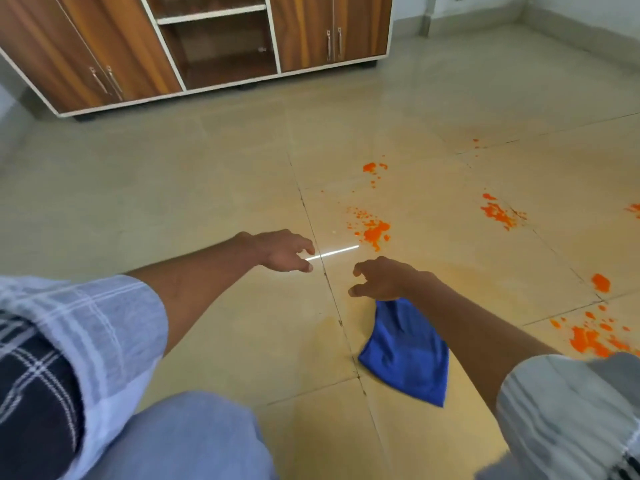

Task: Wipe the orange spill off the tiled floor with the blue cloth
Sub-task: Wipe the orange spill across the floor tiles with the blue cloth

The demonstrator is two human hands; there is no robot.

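We see the tiled floor filling most of the view, pale beige with dark grout lines crossing it and a thin bright streak of reflected light near the middle. At the far edge stands a wooden cabinet with brown doors, white framing and an open shelved bay in its centre. Nearer to us, two arms in pale checked sleeves reach forward, and a knee in light blue trousers shows at the bottom. The orange spill lies scattered in several patches: one just beyond the hands, smaller spatters farther off toward the cabinet, more to the right along a grout line, and a larger patch low at the right beside the right sleeve. The blue cloth hangs crumpled under the right forearm, its upper end gathered up against the heel of the right hand and its lower corner trailing toward us over the floor; we cannot tell whether it touches the tiles. That hand has its thumb and forefinger loosely curled and apart, while the hidden fingers seem to grip the cloth. The left hand hovers above the floor, fingers relaxed and slightly spread, holding nothing, just beside the light streak.
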